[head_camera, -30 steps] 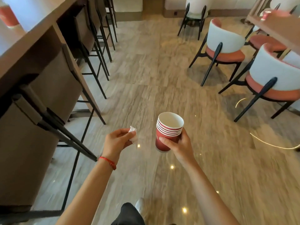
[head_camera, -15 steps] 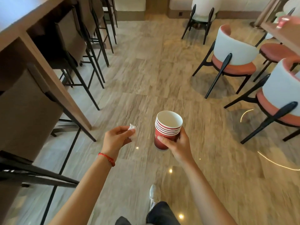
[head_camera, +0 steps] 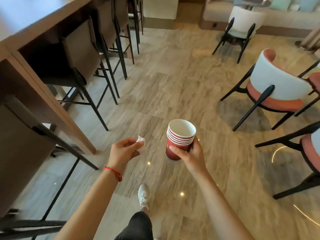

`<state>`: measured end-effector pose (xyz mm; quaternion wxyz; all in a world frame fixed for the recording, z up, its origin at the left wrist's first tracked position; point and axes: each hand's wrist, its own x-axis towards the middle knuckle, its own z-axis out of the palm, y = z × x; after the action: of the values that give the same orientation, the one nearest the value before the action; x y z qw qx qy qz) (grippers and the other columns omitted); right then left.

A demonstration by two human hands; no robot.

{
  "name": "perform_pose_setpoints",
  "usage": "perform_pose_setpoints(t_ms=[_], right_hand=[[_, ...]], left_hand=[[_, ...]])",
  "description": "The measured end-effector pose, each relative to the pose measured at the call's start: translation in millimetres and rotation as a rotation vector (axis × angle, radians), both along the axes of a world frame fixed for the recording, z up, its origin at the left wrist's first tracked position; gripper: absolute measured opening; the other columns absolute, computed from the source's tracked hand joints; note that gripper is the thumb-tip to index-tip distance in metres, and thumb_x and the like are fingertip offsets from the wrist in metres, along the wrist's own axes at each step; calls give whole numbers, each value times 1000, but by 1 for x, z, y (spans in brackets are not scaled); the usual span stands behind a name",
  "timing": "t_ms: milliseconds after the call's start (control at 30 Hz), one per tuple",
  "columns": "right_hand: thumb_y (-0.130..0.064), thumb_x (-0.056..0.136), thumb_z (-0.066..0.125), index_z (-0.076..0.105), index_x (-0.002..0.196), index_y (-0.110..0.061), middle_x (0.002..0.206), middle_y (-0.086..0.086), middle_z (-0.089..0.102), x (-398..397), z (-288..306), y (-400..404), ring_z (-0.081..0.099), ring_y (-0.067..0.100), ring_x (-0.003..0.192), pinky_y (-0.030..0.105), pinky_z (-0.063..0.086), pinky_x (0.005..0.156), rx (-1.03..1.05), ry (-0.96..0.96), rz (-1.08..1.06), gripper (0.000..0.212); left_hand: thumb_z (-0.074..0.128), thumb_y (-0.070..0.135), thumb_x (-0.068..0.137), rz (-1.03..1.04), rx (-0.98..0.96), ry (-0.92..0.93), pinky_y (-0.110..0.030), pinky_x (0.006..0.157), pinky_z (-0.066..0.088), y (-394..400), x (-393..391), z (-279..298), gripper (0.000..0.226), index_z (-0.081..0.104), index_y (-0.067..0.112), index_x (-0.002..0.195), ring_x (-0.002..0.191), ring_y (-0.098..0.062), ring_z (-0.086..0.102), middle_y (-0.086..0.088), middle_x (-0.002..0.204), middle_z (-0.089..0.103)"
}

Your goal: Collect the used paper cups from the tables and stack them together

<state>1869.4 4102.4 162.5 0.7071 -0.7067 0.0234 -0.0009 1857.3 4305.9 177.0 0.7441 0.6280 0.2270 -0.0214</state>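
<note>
Holding a stack of red paper cups with white rims (head_camera: 180,139) was the right hand (head_camera: 191,153); gripped the red side with thumb in front and fingers curled round the back; stood upright, open mouth up, white inside; hung over the shiny tan stone floor (head_camera: 173,80), out in front of the body, touching no table; showed about five or six rims, nested one in another. Pinched a small crumpled white scrap of paper (head_camera: 140,141) between thumb and fingertips was the left hand (head_camera: 123,152); kept just beside the cups, not touching them; wore a thin red string bracelet (head_camera: 113,172) on the wrist. Stood along the left a long brown wooden counter (head_camera: 34,26), with tall brown stools on thin black legs (head_camera: 83,52) tucked under it. Sat on the right some round chairs with white backs, orange seats and black legs (head_camera: 277,87), well apart from the cups. Stepped below, between the arms, a white shoe (head_camera: 143,196) with a dark trouser leg (head_camera: 138,226). Looked blurry at the floor near the hands; could not tell what was printed on the cups.
</note>
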Motion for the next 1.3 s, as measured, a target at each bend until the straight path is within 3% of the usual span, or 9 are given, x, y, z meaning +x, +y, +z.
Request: perform_pose_setpoints(t_ms=[300, 533, 633, 767, 867, 967, 1067, 1200, 1300], right_hand=[[-17, 56, 80, 58, 100, -26, 95, -10, 68, 165, 8, 62, 64, -3, 86, 13, 49, 75, -32, -28, 122, 49], [-18, 56, 81, 58, 102, -26, 100, -6, 67, 252, 15, 121, 64, 2, 90, 14, 49, 76, -42, -51, 303, 51], [-18, 56, 81, 58, 104, -25, 99, -6, 68, 281, 15, 152, 65, 1, 89, 14, 49, 75, -47, -54, 431, 53], [-16, 57, 84, 59, 103, -23, 96, -7, 69, 314, 16, 198, 65, 1, 86, 13, 49, 73, -48, -67, 621, 52], [-11, 61, 86, 59, 105, -26, 101, -3, 68, 333, 17, 234, 65, 4, 89, 16, 51, 74, -37, -78, 817, 54], [-23, 57, 83, 57, 109, -30, 107, -6, 66, 342, 24, 269, 63, 4, 97, 16, 51, 77, -5, -91, 1016, 58], [-25, 59, 81, 54, 113, -31, 111, -8, 64, 345, 31, 299, 62, 3, 102, 15, 51, 78, 16, -108, 1191, 62], [-29, 59, 80, 53, 112, -32, 111, -11, 63, 339, 36, 332, 61, 2, 103, 15, 51, 78, 43, -109, 1368, 60], [-31, 59, 80, 51, 113, -36, 110, -15, 62, 328, 40, 356, 59, -1, 103, 13, 50, 78, 52, -102, 1465, 61]], left_hand=[[73, 9, 76, 109, 19, -7, -14, 54, 52, 57, 144, 6, 4, 69, 10, 76, 63, -6, 66, 1, 68, 71], [72, 12, 76, 262, 37, 2, -14, 56, 54, 109, 202, 11, 3, 69, 13, 77, 67, -7, 66, -2, 76, 70], [72, 15, 76, 367, 40, 12, -17, 57, 54, 131, 208, 8, 4, 70, 12, 79, 73, -14, 66, -5, 79, 70], [74, 17, 75, 590, 62, 14, -13, 51, 50, 155, 209, 13, 5, 70, 14, 78, 62, -5, 68, -1, 75, 71], [74, 19, 75, 752, 87, 13, -19, 58, 53, 170, 200, 17, 8, 71, 14, 80, 74, -12, 69, -6, 83, 71], [74, 22, 75, 913, 114, 8, -19, 60, 53, 180, 186, 23, 11, 72, 14, 82, 75, -11, 68, -3, 80, 73], [75, 21, 74, 1056, 101, -25, -21, 62, 55, 184, 172, 30, 11, 72, 14, 81, 72, -10, 70, 2, 72, 73], [74, 18, 75, 1220, 137, -59, -12, 53, 50, 183, 151, 36, 6, 72, 14, 79, 63, -1, 67, 8, 65, 72], [75, 17, 75, 1308, 135, -85, -13, 54, 51, 187, 134, 42, 6, 72, 14, 79, 65, -5, 69, 5, 68, 73]])
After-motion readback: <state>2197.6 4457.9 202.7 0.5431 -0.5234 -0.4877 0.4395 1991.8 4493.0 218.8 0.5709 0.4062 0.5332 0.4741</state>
